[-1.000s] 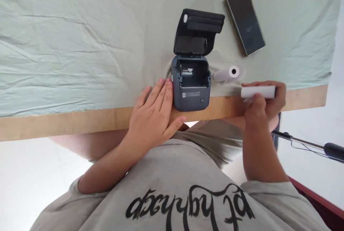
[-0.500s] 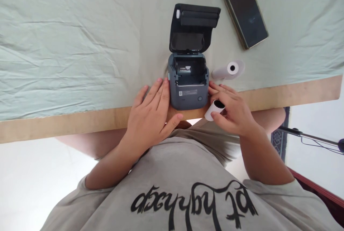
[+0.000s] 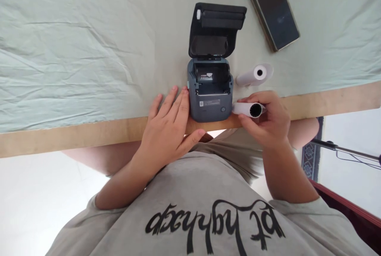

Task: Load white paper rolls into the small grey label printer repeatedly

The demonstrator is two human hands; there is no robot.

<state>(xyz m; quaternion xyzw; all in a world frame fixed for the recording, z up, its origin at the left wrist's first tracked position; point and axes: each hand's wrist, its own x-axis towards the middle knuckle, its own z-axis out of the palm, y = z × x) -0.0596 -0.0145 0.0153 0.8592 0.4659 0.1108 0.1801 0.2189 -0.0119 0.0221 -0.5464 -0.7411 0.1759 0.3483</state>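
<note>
A dark blue-grey label printer (image 3: 210, 107) stands near the table's front edge, its black lid (image 3: 214, 29) swung up and back. Inside its bay a white printed sticker shows. My left hand (image 3: 166, 129) lies flat along the printer's left side, fingers spread and fingertips touching it. At the printer's right, my right hand (image 3: 269, 119) grips a white paper roll (image 3: 245, 109) between thumb and fingers, its dark hollow end facing me. Just beyond that hand, a second paper roll (image 3: 251, 76) with a small dark core rests on the cloth.
A phone (image 3: 274, 10) in a case lies at the back right on the pale green cloth (image 3: 89, 49). The table's bare wooden edge (image 3: 74, 135) runs in front of my body. A metal pole with a cable (image 3: 351, 151) is off to the right, below the table.
My right hand has come away from the printer's side and turned the paper roll so that it lies more level. My left hand stays in place.
</note>
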